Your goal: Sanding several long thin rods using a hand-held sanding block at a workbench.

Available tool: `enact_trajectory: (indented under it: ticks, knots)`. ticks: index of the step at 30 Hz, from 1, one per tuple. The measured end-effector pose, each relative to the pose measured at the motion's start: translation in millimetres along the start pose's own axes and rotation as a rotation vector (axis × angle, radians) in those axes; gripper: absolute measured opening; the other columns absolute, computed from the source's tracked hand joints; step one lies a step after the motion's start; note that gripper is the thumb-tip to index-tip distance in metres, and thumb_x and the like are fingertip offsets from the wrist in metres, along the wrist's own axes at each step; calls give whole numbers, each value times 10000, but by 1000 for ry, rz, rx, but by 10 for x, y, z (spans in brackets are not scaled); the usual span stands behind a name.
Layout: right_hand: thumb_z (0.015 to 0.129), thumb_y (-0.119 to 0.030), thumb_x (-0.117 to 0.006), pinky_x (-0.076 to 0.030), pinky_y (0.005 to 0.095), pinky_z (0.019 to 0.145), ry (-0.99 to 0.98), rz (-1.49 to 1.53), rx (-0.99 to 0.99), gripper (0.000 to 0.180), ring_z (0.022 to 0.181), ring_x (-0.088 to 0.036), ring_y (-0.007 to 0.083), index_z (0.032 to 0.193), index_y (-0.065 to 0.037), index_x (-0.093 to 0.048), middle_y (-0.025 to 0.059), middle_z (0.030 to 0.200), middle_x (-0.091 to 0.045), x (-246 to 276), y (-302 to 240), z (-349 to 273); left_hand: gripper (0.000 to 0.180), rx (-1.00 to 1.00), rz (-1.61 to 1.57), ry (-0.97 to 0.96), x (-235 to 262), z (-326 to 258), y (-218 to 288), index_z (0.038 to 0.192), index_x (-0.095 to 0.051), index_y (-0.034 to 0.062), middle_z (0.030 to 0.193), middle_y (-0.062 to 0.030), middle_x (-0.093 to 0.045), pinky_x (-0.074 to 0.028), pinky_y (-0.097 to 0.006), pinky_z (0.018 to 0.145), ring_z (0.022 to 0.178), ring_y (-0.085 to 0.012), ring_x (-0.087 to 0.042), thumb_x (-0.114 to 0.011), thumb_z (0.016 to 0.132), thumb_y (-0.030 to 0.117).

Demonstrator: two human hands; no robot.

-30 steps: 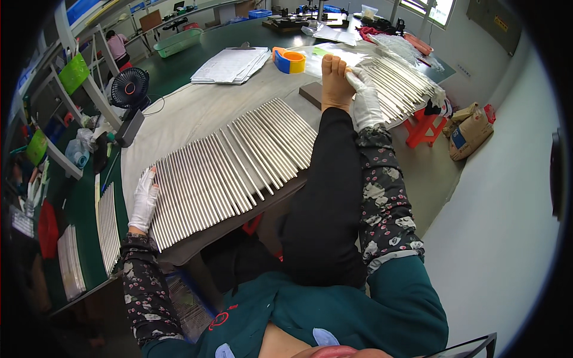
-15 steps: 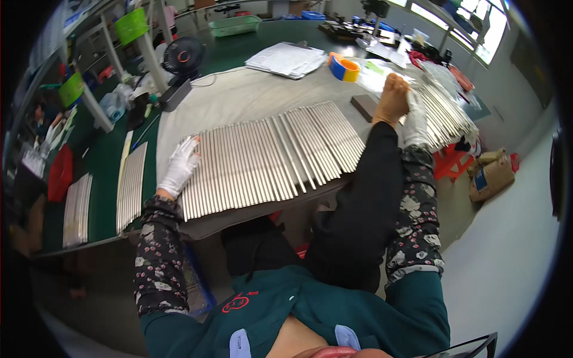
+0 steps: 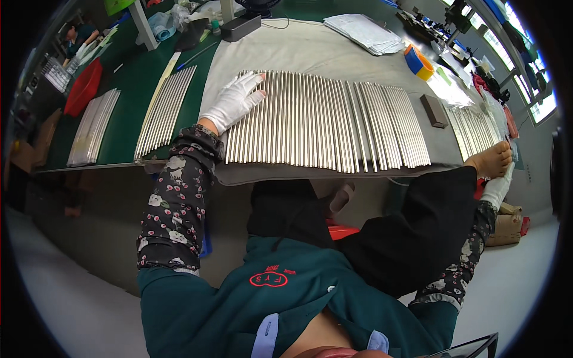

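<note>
My left hand (image 3: 234, 102), in a white glove with bare fingertips, lies on the left end of a long row of slim silvery metal rods (image 3: 292, 122). Its fingers are stretched out. The rods lie side by side on a grey cloth (image 3: 280, 51), with a narrow gap right of the middle. At the far right, my right hand (image 3: 499, 186), also white-gloved, is against a raised bare foot (image 3: 490, 160); the foot hides its fingers. Just beyond the foot is another batch of metal rods (image 3: 473, 129).
A dark brown block (image 3: 434, 111) sits right of the row. Two smaller rod groups (image 3: 166, 110) (image 3: 94, 127) lie at left, near a red bin (image 3: 84, 88). Papers (image 3: 364, 34) and a blue-and-yellow tape roll (image 3: 419, 62) are farther back.
The view has shifted, so the table sits differently in it. My right hand and the bare foot have come down and nearer, away from the right-hand rods. My left hand stays on the row.
</note>
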State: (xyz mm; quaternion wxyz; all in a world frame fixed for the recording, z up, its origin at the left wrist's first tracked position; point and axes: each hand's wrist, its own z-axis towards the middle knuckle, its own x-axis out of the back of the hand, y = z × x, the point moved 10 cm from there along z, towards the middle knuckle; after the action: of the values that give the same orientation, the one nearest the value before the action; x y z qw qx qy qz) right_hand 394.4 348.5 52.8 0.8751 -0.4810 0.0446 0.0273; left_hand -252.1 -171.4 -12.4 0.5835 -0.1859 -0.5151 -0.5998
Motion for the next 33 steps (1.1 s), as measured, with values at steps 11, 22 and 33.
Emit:
enact_trajectory:
  ticks: [11, 22, 33]
  knots:
    - [973, -437, -523, -498, 344, 904, 167, 259, -622, 439, 1068, -586, 206, 1222, -81, -584, 67, 1222, -589, 868, 1322, -1312, 573, 11, 69, -21, 90, -92, 68, 1395, -486, 76, 1396, -180, -509, -301, -399, 1138, 1350, -338, -415, -455, 986, 475]
    - [974, -383, -528, -510, 335, 863, 142, 122, -768, 386, 994, -605, 206, 1181, -64, -597, 86, 1129, -612, 921, 2053, -1986, 539, -20, 94, -30, 110, -130, 130, 1392, -488, 70, 1403, -163, -506, -287, -398, 1150, 1353, -324, -413, -522, 968, 402]
    - [975, -328, -533, -521, 325, 822, 127, -67, -869, 335, 920, -624, 205, 1141, -47, -609, 105, 1036, -635, 669, 2191, -2609, 568, -30, 101, -39, 139, -149, 214, 1395, -474, 61, 1416, -150, -494, -270, -431, 1163, 1360, -325, -405, -561, 937, 385]
